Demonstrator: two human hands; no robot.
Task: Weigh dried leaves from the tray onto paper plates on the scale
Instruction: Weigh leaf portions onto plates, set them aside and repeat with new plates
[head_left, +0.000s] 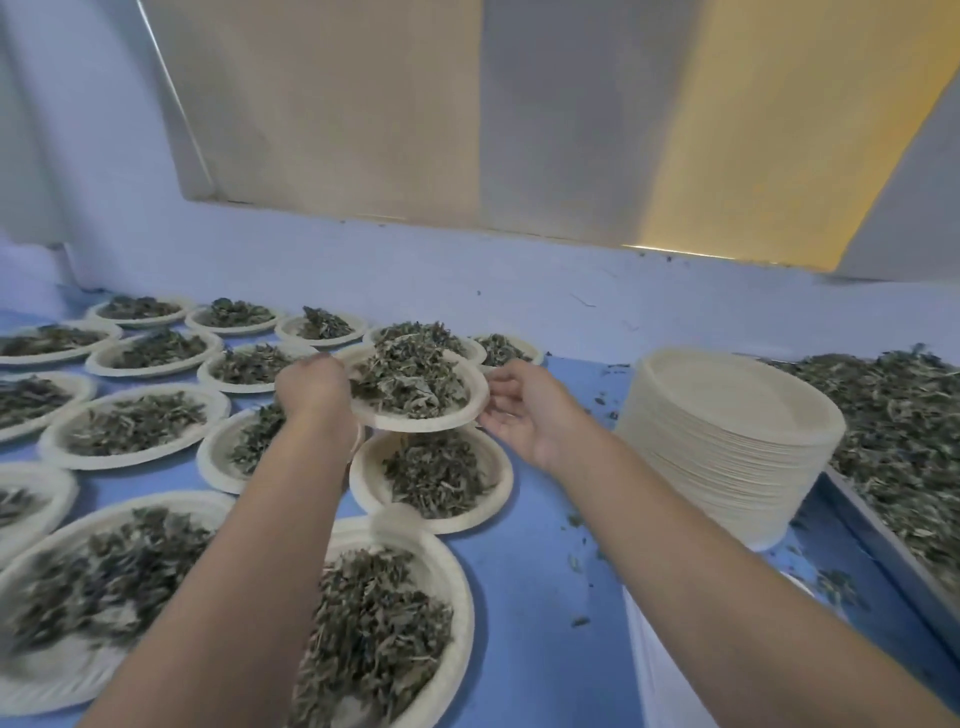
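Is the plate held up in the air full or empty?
Full. A heap of dried leaves fills the held plate, gripped by the left hand.

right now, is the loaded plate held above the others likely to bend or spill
Probably fairly stiff: the held plate looks flat with the left hand gripping one edge and the right hand at the other. Likely light, carrying only dried leaves. The loose heap rises above the shallow rim, so tilting could spill some.

A blue table (545, 571) runs back to a pale wall (363, 270). Above the wall hangs a large beige panel (337, 114), perhaps a blind, yellow-lit toward its right side
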